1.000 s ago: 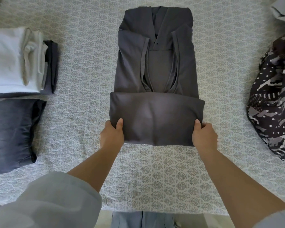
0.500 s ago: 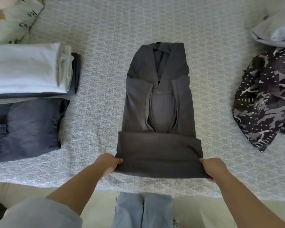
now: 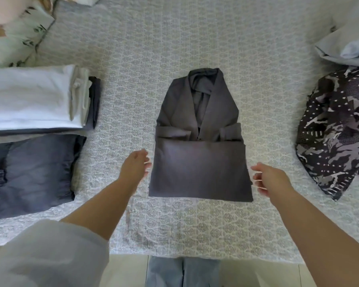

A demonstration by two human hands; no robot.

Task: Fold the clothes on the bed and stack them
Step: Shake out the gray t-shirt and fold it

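- Grey shirt (image 3: 199,168) centre frame on bed (image 3: 174,48), bottom third folded up.
- Left hand (image 3: 134,168), right hand (image 3: 267,179) flank it, fingers relaxed, gripping nothing.
- Grab both fold corners evenly, fold to collar, keep edges square.

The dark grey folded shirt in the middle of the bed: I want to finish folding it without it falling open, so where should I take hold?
Probably grip the dark grey folded shirt at the two near corners of its folded-up bottom panel, left hand from the left edge, right hand from the right. That panel lies flat and doubled, with both open hands already flanking it.
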